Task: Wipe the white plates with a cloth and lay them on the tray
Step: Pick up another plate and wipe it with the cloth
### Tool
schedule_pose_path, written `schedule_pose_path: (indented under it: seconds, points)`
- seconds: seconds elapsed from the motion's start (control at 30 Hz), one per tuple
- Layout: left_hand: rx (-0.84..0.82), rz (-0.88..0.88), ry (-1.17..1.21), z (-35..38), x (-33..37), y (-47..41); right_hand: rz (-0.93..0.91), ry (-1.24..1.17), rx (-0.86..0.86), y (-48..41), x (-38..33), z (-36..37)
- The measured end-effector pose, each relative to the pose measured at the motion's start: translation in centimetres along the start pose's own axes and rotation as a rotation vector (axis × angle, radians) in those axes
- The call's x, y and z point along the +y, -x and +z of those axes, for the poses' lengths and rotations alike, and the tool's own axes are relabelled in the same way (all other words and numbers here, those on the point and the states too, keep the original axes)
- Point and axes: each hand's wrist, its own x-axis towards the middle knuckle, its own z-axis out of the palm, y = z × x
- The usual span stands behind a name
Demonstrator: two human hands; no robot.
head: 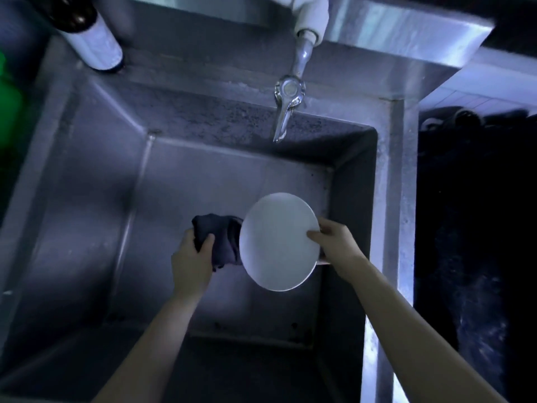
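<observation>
Your right hand (331, 239) pinches the plate (277, 242) by its rim, tilted over the sink (87, 199), so your left hand (193, 257), gripping the cloth (220, 237), reaches its face.

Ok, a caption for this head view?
Over a steel sink, the right hand holds a round white plate by its rim; the left hand grips a dark blue cloth beside it.

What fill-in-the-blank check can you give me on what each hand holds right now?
1. The left hand grips a bunched dark ____.
2. The right hand pinches the rim of a white ____.
3. Both hands are held over a steel ____, below the tap.
Missing words: cloth; plate; sink.
</observation>
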Motion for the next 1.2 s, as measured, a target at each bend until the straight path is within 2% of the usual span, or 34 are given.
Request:
schedule_pose_path:
  seconds: [0.17, 0.23, 0.33, 0.4, 0.53, 0.6, 0.7, 0.77, 0.93, 1.03, 1.1, 1.2]
  points:
    - [0.278, 0.398, -0.076, -4.6, 4.3, 4.5, -0.197, -0.331, -0.024, 7.2, -1.5, 0.9]
    - [0.320, 0.596, -0.105, -6.0, 7.0, 6.8, -0.254, -0.385, -0.011, 9.5, -2.2, 1.9]
    - [0.138, 0.929, -0.296, -6.3, 9.2, 10.8, -0.354, -0.442, -0.003, 12.4, -3.5, 2.9]
    - [0.029, 1.027, -0.365, -6.9, 9.4, 12.7, -0.419, -0.484, 0.009, 14.2, -4.2, 2.8]
    - [0.010, 1.047, -0.162, -9.7, 11.3, 12.1, -0.490, -0.519, 0.043, 16.9, -4.3, 2.1]
    - [0.084, 1.004, -0.287, -10.1, 12.4, 11.5, -0.525, -0.533, 0.044, 18.0, -4.1, 2.4]
    - [0.013, 0.862, -0.561, -9.2, 12.2, 12.7, -0.591, -0.558, 0.042, 19.3, -4.0, 2.6]
    - [-0.019, 0.919, -0.655, -9.0, 10.9, 14.0, -0.616, -0.560, 0.057, 19.7, -3.9, 2.5]
    - [-0.163, 1.095, -0.603, -8.2, 11.1, 15.3, -0.686, -0.461, 0.029, 20.3, -3.7, 3.0]
    - [-0.112, 1.121, -0.620, -8.5, 12.9, 13.6, -0.675, -0.468, -0.008, 20.7, -4.1, 3.4]
    - [-0.059, 1.062, -0.578, -9.3, 13.4, 12.4, -0.670, -0.459, -0.022, 21.0, -4.4, 3.1]
    - [-0.022, 1.020, -0.555, -10.8, 13.0, 11.4, -0.678, -0.496, 0.033, 21.4, -5.4, 1.9]
